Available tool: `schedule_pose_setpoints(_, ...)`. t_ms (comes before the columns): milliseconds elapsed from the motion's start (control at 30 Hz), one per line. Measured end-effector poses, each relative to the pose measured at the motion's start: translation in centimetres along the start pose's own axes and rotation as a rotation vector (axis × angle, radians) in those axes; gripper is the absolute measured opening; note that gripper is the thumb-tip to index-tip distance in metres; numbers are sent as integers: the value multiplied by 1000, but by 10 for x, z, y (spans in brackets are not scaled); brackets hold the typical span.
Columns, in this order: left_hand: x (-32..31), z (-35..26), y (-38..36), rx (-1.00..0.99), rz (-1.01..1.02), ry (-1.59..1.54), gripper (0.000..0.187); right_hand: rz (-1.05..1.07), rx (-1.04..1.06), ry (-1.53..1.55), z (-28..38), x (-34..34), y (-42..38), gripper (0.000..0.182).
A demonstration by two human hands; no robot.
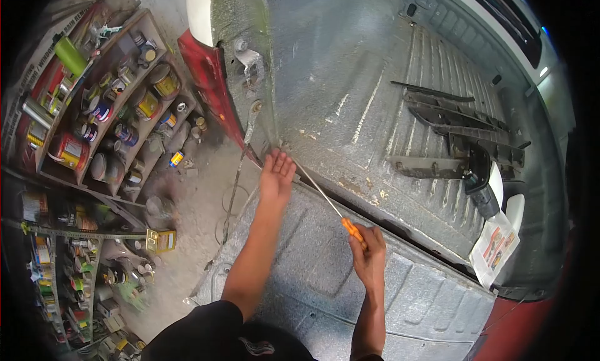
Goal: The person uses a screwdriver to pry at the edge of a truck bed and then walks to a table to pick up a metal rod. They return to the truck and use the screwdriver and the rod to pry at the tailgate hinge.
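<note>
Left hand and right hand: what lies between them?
In the head view, a thin metal shaft slants from the orange handle in the right hand toward the left hand.

The bed floor offers passage until dark trim pieces obstruct it

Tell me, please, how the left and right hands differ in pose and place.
The left hand reaches beside the far end of the screwdriver; the right hand grips its orange handle. The left is at the corner of the truck bed, the right over the tailgate. Both are bare.
</note>
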State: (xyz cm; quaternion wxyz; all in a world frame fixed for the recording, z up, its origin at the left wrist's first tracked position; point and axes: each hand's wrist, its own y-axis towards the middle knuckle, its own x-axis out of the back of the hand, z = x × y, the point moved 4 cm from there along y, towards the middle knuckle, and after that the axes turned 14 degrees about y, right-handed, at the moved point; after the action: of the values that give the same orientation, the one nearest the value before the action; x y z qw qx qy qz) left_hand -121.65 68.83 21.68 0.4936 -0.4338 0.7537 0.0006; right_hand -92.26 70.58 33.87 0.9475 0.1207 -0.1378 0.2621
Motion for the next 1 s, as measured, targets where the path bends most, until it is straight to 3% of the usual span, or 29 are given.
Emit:
schedule_pose_setpoints(100,6,-3,-18,-59,112,327,23,75,28,-10,1,-12,24,25)
schedule_pose_setpoints(200,11,-6,-20,-75,74,390,22,128,0,44,-8,-23,38,26)
schedule_pose_setpoints(767,9,-10,-5,-79,-35,349,19,201,-336,336,-59,-38,54,28)
schedule_pose_setpoints(1000,15,-6,2,-89,-60,322,15,239,-674,708,-77,-35,55,42)
